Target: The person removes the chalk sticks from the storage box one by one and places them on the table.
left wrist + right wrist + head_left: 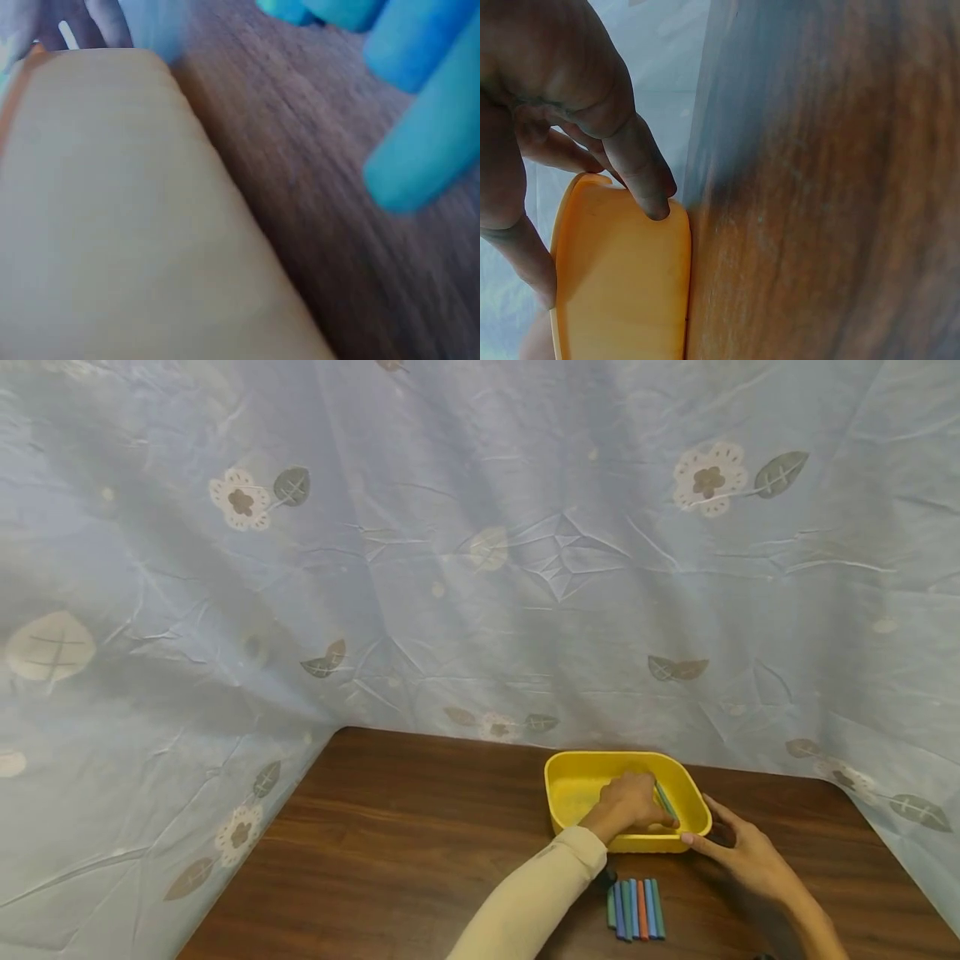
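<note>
My left hand (630,799) reaches down inside a yellow plastic basin (558,793), near its right end. A teal stick (665,800) that looks like chalk leans inside, just beside those fingers; whether they pinch one is hidden. At the basin's right end my right hand (753,856) grips the rim, thumb on the near side and fingers on the far side. In the right wrist view, its fingers (641,176) press on the outer wall (622,277). Several blue and green sticks and a red stick (642,910) lie side by side in front of the basin.
The basin stands on a dark brown wooden table (375,843). A pale, flower-printed cloth (487,610) hangs behind the table and along its sides. The left sleeve (536,893) passes close to the row of sticks; in the left wrist view, blue-green sticks (424,142) show near it.
</note>
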`<state>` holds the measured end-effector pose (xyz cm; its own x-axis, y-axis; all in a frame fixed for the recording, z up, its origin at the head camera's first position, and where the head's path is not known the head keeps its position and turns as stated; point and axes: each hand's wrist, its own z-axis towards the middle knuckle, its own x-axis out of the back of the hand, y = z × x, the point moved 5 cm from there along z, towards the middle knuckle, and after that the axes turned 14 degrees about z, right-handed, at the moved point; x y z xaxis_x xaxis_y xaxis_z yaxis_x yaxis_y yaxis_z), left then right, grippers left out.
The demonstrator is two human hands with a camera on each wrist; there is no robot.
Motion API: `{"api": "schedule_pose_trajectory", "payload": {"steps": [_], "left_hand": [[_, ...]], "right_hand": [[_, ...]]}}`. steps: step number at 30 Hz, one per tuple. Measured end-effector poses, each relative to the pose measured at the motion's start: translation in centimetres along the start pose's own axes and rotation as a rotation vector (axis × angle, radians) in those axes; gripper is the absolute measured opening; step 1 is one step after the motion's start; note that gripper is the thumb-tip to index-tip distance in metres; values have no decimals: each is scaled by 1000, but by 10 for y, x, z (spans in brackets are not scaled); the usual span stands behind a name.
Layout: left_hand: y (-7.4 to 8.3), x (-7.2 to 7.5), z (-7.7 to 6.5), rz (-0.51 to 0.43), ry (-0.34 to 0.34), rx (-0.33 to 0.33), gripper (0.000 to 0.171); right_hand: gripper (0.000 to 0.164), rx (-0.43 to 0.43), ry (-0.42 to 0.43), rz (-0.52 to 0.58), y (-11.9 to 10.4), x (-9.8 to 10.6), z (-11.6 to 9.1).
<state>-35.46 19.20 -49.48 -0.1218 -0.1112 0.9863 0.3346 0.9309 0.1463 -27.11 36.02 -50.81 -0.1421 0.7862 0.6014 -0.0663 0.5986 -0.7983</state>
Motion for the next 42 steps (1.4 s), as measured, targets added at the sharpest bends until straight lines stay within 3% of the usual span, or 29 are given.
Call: {"api": "schedule_pose_trajectory", "payload": {"steps": [17,32,42], "left_hand": [[-17,36,-32,24,86,-100,76],[-43,55,-69,-52,117,-162,79],[-63,58,-99,-82,141,-194,80]], "right_hand": [[95,-8,4,-15,10,3,-1],[97,-3,1,-17,5,2,2],[98,12,14,-22,2,1,3]]}}
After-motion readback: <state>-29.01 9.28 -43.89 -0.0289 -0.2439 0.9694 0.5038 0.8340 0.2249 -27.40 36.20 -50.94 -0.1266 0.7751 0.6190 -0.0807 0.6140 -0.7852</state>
